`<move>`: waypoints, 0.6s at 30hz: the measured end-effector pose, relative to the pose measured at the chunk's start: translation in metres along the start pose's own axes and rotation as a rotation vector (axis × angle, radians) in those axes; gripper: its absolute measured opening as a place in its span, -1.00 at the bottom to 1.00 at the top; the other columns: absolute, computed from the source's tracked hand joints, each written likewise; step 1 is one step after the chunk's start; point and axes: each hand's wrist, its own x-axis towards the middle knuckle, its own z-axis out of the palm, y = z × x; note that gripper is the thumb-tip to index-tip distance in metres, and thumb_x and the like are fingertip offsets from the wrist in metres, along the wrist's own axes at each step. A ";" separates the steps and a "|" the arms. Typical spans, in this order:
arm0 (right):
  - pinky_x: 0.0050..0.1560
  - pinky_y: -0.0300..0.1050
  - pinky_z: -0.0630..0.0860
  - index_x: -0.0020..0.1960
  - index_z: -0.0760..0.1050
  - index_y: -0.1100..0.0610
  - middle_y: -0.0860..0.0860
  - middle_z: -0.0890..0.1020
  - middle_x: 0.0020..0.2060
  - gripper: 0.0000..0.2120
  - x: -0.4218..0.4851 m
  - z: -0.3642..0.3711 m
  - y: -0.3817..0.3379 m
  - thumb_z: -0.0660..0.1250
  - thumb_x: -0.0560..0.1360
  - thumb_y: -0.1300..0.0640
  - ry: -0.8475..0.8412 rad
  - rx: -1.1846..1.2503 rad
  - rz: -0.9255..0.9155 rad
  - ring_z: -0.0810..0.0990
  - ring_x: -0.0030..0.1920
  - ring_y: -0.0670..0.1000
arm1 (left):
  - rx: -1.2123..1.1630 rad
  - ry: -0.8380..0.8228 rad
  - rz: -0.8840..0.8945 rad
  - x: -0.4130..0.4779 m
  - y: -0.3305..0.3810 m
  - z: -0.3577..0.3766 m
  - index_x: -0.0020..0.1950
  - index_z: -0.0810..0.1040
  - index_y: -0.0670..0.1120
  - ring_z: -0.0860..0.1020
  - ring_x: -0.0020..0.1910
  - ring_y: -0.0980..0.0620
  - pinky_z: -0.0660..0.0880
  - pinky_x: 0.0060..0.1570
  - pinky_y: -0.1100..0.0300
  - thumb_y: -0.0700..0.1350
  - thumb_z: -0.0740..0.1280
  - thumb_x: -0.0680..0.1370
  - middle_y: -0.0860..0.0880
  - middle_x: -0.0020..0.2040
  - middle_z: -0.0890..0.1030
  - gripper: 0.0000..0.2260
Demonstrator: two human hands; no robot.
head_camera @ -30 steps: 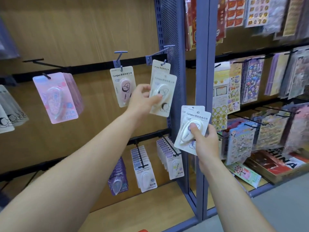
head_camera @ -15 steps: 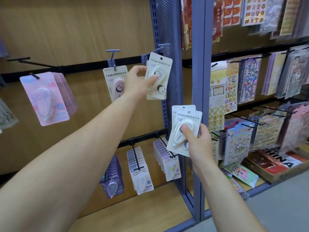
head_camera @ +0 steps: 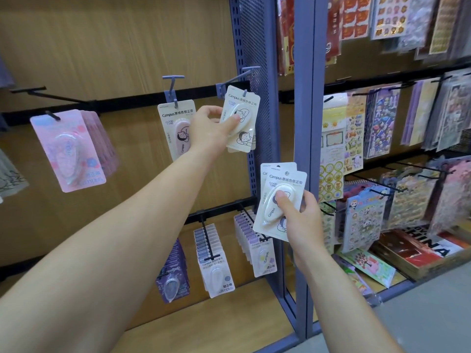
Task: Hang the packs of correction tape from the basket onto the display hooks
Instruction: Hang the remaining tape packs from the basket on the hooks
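Note:
My left hand [head_camera: 212,126] pinches a cream pack of correction tape [head_camera: 240,118] whose top hole sits on the blue display hook [head_camera: 238,76] at the upper right of the wooden panel; another pack hangs just behind it. My right hand [head_camera: 297,217] grips two more cream packs [head_camera: 279,197] stacked together, lower down in front of the blue upright post. A pink-tape pack [head_camera: 178,131] hangs on the neighbouring blue hook [head_camera: 173,85]. The basket is out of view.
Pink packs [head_camera: 70,149] hang at left. Several white and purple tape packs [head_camera: 216,261] fill the lower hooks. The blue post [head_camera: 303,123] separates a bay of sticker sheets [head_camera: 382,123] at right. A wooden shelf [head_camera: 216,332] runs below.
My left hand lifted its pack up and onto the right blue hook, where it now hangs level with the pack behind. The right hand stayed put with its two packs.

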 end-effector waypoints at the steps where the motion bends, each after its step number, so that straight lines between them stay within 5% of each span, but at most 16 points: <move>1: -0.16 -0.18 0.63 0.15 0.54 0.02 -0.09 0.72 -0.01 -0.85 0.000 0.000 0.000 0.41 0.59 0.08 -0.003 0.002 0.004 0.72 -0.08 -0.13 | 0.012 0.000 -0.005 0.003 -0.001 0.001 0.19 0.54 -0.03 0.69 -0.08 0.10 0.65 -0.11 0.14 -0.03 0.52 0.53 0.03 0.02 0.68 -0.70; 7: -0.15 -0.18 0.62 0.14 0.53 -0.01 -0.10 0.71 0.00 -0.85 -0.001 0.000 0.001 0.41 0.59 0.09 -0.015 -0.014 -0.004 0.71 -0.07 -0.15 | 0.115 -0.013 -0.073 0.015 -0.016 0.003 0.23 0.53 -0.05 0.63 -0.04 0.09 0.62 -0.06 0.10 0.02 0.53 0.51 0.04 0.12 0.63 -0.64; 11: -0.05 -0.11 0.64 0.14 0.52 -0.02 -0.10 0.71 0.02 -0.83 -0.002 0.001 0.002 0.43 0.58 0.08 -0.027 -0.024 -0.009 0.71 -0.04 -0.14 | 0.165 -0.088 -0.140 -0.010 -0.039 0.001 0.14 0.49 0.01 0.66 0.08 -0.03 0.62 0.15 -0.05 0.06 0.56 0.47 0.04 0.10 0.61 -0.64; 18: -0.04 -0.10 0.64 0.25 0.46 0.01 -0.10 0.71 0.04 -0.68 -0.008 0.002 -0.003 0.47 0.55 0.09 -0.053 0.040 -0.011 0.72 -0.03 -0.14 | 0.089 -0.514 -0.135 -0.096 -0.048 -0.006 0.13 0.62 -0.05 0.63 -0.14 0.17 0.55 -0.23 0.29 -0.02 0.51 0.52 0.05 -0.03 0.68 -0.77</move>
